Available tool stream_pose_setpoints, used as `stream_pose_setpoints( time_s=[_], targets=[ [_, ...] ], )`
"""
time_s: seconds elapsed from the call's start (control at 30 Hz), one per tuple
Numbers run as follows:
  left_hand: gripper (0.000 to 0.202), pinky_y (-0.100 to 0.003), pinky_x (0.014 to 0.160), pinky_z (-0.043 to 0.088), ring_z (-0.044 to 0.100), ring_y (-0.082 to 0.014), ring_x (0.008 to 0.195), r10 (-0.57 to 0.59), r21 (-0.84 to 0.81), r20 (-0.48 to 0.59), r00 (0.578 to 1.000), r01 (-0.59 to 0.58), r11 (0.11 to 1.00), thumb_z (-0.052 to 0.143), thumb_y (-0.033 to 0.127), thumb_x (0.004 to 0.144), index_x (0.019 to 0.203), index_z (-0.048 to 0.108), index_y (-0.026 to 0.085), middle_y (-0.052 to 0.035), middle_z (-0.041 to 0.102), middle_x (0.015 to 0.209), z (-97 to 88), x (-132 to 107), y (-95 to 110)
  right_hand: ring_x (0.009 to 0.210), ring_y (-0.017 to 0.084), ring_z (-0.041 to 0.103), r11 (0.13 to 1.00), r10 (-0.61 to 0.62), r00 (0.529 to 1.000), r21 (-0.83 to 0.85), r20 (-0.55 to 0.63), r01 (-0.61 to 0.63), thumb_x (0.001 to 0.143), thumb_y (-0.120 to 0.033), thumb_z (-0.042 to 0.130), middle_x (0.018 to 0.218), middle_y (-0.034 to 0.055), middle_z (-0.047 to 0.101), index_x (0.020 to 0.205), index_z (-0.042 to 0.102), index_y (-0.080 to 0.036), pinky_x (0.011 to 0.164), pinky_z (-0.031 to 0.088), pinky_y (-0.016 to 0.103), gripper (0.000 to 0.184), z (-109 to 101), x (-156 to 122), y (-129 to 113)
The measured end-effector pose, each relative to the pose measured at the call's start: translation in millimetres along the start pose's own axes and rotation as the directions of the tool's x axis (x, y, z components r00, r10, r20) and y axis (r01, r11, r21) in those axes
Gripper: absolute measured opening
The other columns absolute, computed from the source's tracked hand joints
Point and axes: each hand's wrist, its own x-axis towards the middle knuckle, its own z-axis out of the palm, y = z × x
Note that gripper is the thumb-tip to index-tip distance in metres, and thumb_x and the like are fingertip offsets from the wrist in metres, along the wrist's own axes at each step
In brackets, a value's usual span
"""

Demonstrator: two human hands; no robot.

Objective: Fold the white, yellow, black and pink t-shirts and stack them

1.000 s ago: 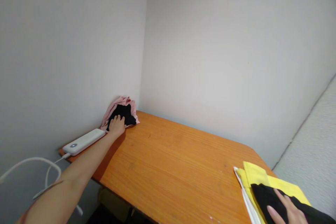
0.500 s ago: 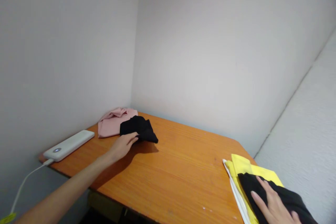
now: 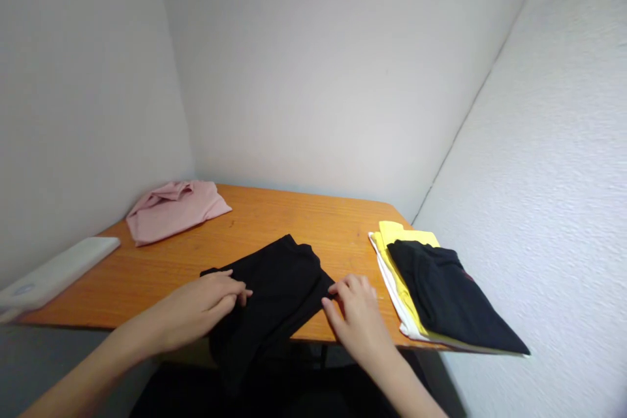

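A stack of black, yellow and white cloths is laid flat at right, apparently finished; left loose are the rumpled pink cloth at far left and the limp, matte black cloth, draped over the near edge of the wood-grained surface. It is touched by the left hand and, at a corner, the right hand; whether either grip is clenched cannot be told.

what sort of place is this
Probably a corner of a room at home, though that's a guess: a wooden table against plain pale walls, a stack of folded clothes and a white power bank.
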Motion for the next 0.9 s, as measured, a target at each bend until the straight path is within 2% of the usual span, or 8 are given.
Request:
stream_pose_setpoints(
  time_s=[0.13, 0.23, 0.33, 0.47, 0.6, 0.73, 0.83, 0.9],
  targets=[
    [0.033, -0.042, 0.093, 0.044, 0.061, -0.0262, 0.100, 0.027, 0.188, -0.222, 0.975, 0.016, 0.982, 0.036, 0.039, 0.097, 0.108, 0.064, 0.026, -0.0074, 0.067, 0.106, 30.0, 17.0, 39.8, 0.097, 0.033, 0.051, 0.998, 0.070, 0.996, -0.004, -0.056, -0.070, 0.088, -0.033, 0.059, 0.103, 0.0127, 0.058, 0.113, 0.060, -0.021, 0.082, 0.043, 0.048, 0.028, 26.8, -2.0, -27.7],
    [0.035, -0.041, 0.089, 0.047, 0.058, -0.0287, 0.103, 0.029, 0.225, -0.284, 0.958, 0.037, 0.974, 0.047, 0.044, 0.093, 0.115, 0.060, 0.020, -0.0114, 0.063, 0.111, 52.8, 33.2, 59.1, 0.098, 0.033, 0.051, 0.994, 0.090, 0.995, 0.065, -0.050, -0.087, 0.088, -0.031, 0.059, 0.102, 0.0117, 0.057, 0.097, 0.064, -0.023, 0.083, 0.043, 0.048, 0.013, 32.0, 1.1, -34.6],
    [0.024, -0.040, 0.081, 0.049, 0.059, -0.0291, 0.097, -0.027, 0.222, -0.300, 0.954, 0.097, 0.970, 0.048, 0.034, 0.093, 0.103, 0.062, 0.018, -0.0126, 0.063, 0.104, 63.8, 41.2, 59.8, 0.098, 0.030, 0.052, 0.966, 0.094, 0.994, 0.247, -0.048, -0.079, 0.089, -0.030, 0.058, 0.101, 0.0085, 0.058, 0.091, 0.062, -0.025, 0.085, 0.044, 0.046, 0.007, 29.4, 3.5, -30.8],
    [0.025, -0.035, 0.088, 0.049, 0.062, -0.0231, 0.099, 0.018, -0.043, -0.321, 0.947, -0.034, 0.998, 0.039, 0.029, 0.097, 0.104, 0.062, 0.023, -0.0074, 0.066, 0.104, 68.1, 32.7, 45.9, 0.106, 0.029, 0.052, 0.911, 0.170, 0.980, 0.395, -0.102, -0.117, 0.092, -0.038, 0.056, 0.105, 0.0086, 0.060, 0.100, 0.062, -0.025, 0.095, 0.040, 0.047, 0.016, 20.7, 5.5, -20.3],
    [0.025, -0.033, 0.097, 0.045, 0.061, -0.0227, 0.109, -0.034, -0.258, -0.349, 0.937, -0.062, 0.964, 0.046, 0.038, 0.096, 0.113, 0.061, 0.026, -0.0044, 0.067, 0.115, 74.6, 20.5, 41.0, 0.094, 0.022, 0.056, 0.777, 0.093, 0.996, 0.625, 0.001, -0.073, 0.095, -0.038, 0.051, 0.093, 0.0042, 0.061, 0.088, 0.060, -0.023, 0.086, 0.045, 0.036, 0.019, 15.0, 4.1, -33.5],
    [0.037, -0.029, 0.086, 0.048, 0.064, -0.0218, 0.096, -0.196, -0.441, -0.317, 0.928, 0.039, 0.897, 0.037, 0.047, 0.098, 0.098, 0.063, 0.022, -0.0040, 0.070, 0.100, 72.1, 16.6, 53.8, 0.081, 0.016, 0.054, 0.601, -0.008, 0.998, 0.798, 0.058, -0.042, 0.095, -0.040, 0.053, 0.086, 0.0012, 0.056, 0.076, 0.055, -0.021, 0.073, 0.044, 0.028, 0.027, 12.1, -2.9, -66.5],
    [0.039, -0.026, 0.078, 0.047, 0.063, -0.0203, 0.084, -0.248, -0.505, -0.289, 0.925, 0.073, 0.860, 0.039, 0.049, 0.097, 0.083, 0.062, 0.020, -0.0024, 0.069, 0.085, 67.8, 13.1, 64.8, 0.088, 0.016, 0.055, 0.482, -0.101, 0.991, 0.876, 0.086, -0.026, 0.092, -0.044, 0.059, 0.092, 0.0027, 0.057, 0.069, 0.058, -0.019, 0.078, 0.044, 0.027, 0.034, 6.6, -7.7, -82.4],
    [0.040, -0.024, 0.071, 0.046, 0.060, -0.0184, 0.076, -0.255, -0.535, -0.292, 0.922, 0.064, 0.842, 0.041, 0.049, 0.096, 0.076, 0.059, 0.020, -0.0009, 0.065, 0.076, 68.8, 8.0, 68.7, 0.089, 0.017, 0.055, 0.451, -0.132, 0.987, 0.892, 0.096, -0.026, 0.091, -0.046, 0.059, 0.091, 0.0030, 0.057, 0.065, 0.060, -0.018, 0.081, 0.044, 0.028, 0.038, 1.3, -9.6, -85.4]
  ],
)
